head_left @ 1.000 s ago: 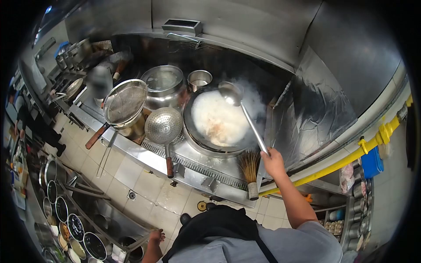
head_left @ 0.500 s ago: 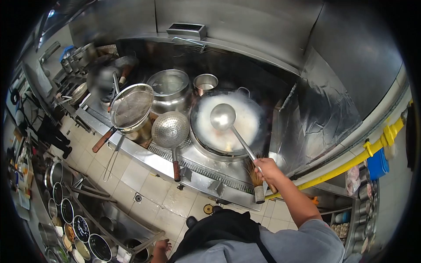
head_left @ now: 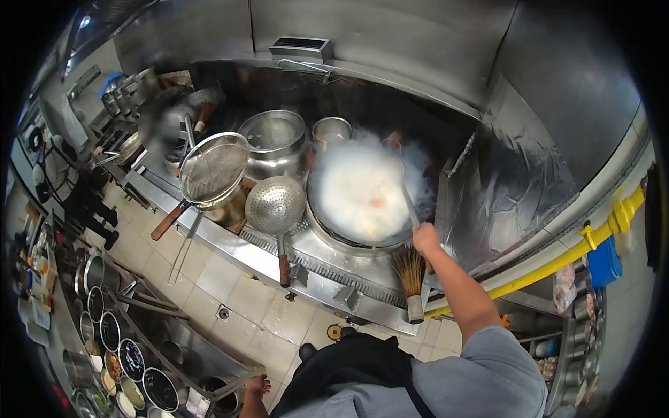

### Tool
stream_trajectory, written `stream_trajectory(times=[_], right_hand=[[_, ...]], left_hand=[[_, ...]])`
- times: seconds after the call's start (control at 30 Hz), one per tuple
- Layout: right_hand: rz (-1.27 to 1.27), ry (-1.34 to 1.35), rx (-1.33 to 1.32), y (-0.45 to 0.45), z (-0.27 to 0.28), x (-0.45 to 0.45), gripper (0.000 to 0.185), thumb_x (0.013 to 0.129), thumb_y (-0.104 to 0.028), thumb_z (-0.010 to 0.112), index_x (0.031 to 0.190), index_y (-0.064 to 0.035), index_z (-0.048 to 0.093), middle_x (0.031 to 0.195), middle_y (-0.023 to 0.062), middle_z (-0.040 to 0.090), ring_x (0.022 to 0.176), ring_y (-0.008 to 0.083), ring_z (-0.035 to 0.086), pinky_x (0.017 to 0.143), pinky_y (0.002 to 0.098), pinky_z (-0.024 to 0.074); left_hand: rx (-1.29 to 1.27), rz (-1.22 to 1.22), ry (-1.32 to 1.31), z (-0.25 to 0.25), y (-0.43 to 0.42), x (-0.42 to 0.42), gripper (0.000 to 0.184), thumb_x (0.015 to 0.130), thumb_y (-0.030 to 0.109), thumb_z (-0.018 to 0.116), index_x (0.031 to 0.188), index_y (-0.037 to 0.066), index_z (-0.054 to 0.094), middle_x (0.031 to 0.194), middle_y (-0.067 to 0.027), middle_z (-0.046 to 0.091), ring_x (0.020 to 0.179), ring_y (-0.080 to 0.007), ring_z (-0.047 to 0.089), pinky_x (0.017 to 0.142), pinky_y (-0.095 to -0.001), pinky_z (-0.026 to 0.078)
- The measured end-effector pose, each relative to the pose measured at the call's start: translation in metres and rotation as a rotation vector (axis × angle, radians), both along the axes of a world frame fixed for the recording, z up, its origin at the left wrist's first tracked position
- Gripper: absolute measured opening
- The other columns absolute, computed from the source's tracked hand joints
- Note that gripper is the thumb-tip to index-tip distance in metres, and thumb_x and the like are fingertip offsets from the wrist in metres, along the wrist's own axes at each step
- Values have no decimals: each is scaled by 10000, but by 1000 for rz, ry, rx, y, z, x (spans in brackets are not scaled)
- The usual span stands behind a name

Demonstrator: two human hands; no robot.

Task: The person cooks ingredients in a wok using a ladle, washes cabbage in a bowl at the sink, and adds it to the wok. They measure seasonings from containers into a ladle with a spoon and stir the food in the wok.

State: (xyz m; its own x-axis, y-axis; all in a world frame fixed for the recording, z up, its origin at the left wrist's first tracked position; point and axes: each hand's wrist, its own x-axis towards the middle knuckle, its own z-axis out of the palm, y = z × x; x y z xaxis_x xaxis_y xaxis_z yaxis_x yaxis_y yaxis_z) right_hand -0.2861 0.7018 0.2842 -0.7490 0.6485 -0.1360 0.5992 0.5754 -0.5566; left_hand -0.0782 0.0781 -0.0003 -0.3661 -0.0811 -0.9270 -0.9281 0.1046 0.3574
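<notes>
My right hand (head_left: 426, 239) is closed round the handle of a metal ladle (head_left: 410, 205), whose bowl is hidden by white steam over the wok. The wok (head_left: 327, 226) holds pale, foamy contents, mostly veiled by steam. Below my right hand, a bristle brush (head_left: 411, 279) stands at the stove's front edge. My left hand (head_left: 258, 384) hangs low beside the corner of the side counter, fingers apart, holding nothing. Left of the wok, a perforated skimmer (head_left: 275, 205) with a wooden handle lies by a round mesh strainer (head_left: 214, 167) resting on a pot.
Behind the skimmer stand a large lidded pot (head_left: 273, 136) and a small pot (head_left: 332, 130). Bowls of ingredients (head_left: 131, 359) line the left counter (head_left: 209, 362). A person (head_left: 63, 174) stands at far left. A yellow pipe (head_left: 536, 275) runs along the right.
The ladle bowl has gone from plain view above the wok into the steam, and my right hand has moved forward with the handle. The steam has thickened. My left hand has barely moved.
</notes>
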Motion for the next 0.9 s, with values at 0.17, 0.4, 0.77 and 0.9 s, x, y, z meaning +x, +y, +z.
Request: stream_trajectory(times=[0.17,0.4,0.77,0.9], right_hand=[[-198,-14,-1084,-12,-2,4,265,964,-272,487,905,-14,500,669,51,495,443,145,432,367,301,352],[-168,-230,-1520,-22,50,39,292,994,-320,425,1008,-38,501,659,-15,457,450,50,354,353,202,279],[267,-125,-70,-11,65,112,346,880,-285,614,1082,-5,620,742,154,619,637,246,605,587,377,491],[320,-32,209,-8,112,140,361,841,-248,629,1169,-97,624,944,218,646,898,384,617,768,403,487]], left_hand=[[18,86,35,1,3,7,192,900,223,551,862,35,568,627,-76,536,476,-205,519,418,-334,384],[36,191,-120,-19,14,32,196,895,213,569,793,49,538,598,-57,505,477,-191,500,423,-329,361],[49,-148,-1,-31,3,17,208,908,223,541,818,37,552,601,-72,498,466,-207,477,412,-346,349],[164,124,-96,-66,-15,-6,225,905,234,544,809,31,554,596,-79,496,459,-212,471,409,-354,351]])
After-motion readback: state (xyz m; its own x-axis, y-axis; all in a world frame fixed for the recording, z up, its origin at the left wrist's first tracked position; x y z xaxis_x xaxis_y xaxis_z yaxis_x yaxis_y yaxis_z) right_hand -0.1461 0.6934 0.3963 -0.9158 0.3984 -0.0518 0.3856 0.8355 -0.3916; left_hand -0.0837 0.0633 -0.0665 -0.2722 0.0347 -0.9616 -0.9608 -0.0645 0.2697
